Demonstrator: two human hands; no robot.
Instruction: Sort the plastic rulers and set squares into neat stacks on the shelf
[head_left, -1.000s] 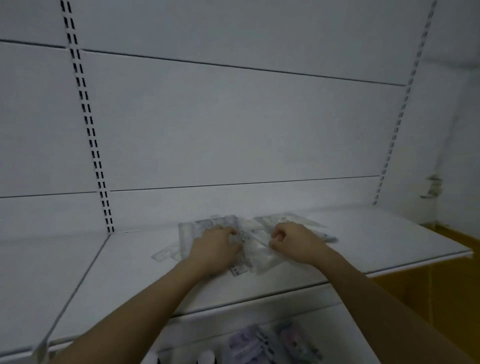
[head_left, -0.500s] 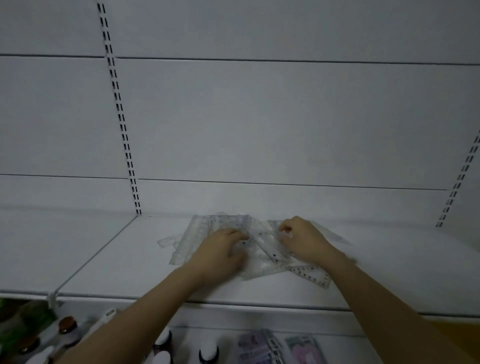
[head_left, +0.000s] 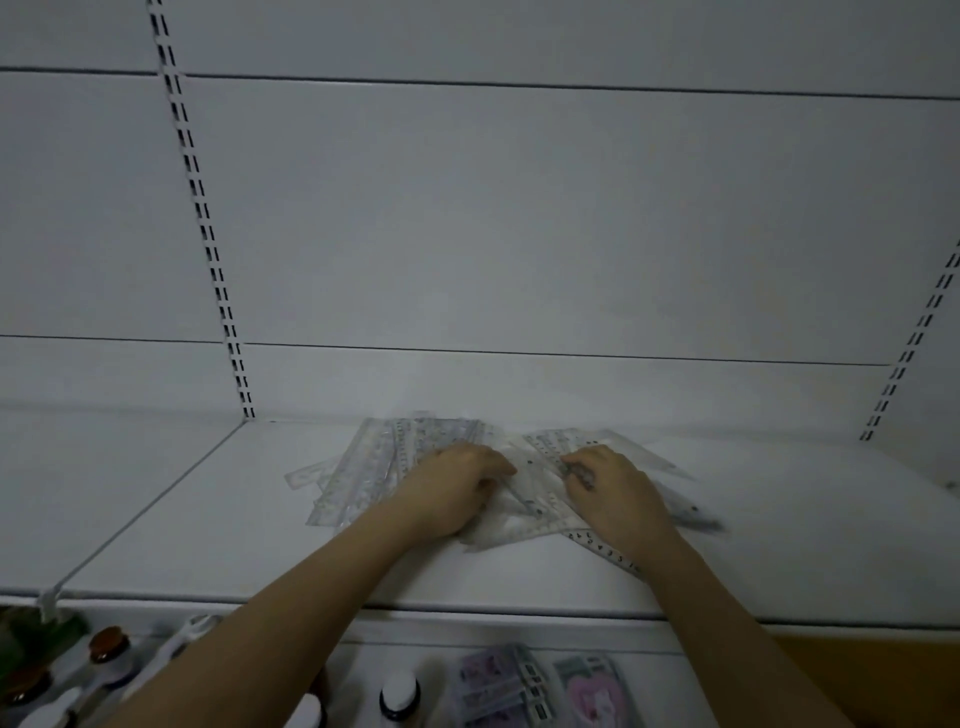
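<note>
A loose pile of clear plastic rulers (head_left: 363, 475) and set squares (head_left: 540, 493) lies on the white shelf (head_left: 208, 540), near the back wall. My left hand (head_left: 452, 486) rests on the middle of the pile with its fingers curled onto the plastic. My right hand (head_left: 613, 488) is on the right part of the pile, its fingertips pinching the edge of a clear set square. One ruler (head_left: 608, 551) sticks out toward the front under my right wrist. Pieces under both hands are hidden.
Slotted uprights (head_left: 208, 249) run up the white back panel. Below the shelf edge stand small bottles (head_left: 400, 696) and brown-capped jars (head_left: 106, 644) at the left, with packaged pink and purple items (head_left: 592, 691) at the centre. Bare shelf surface lies left and right of the pile.
The view has swung left and down, showing the lower shelf's bottles. Both hands stayed on the pile, and the right hand shifted slightly toward the back of it.
</note>
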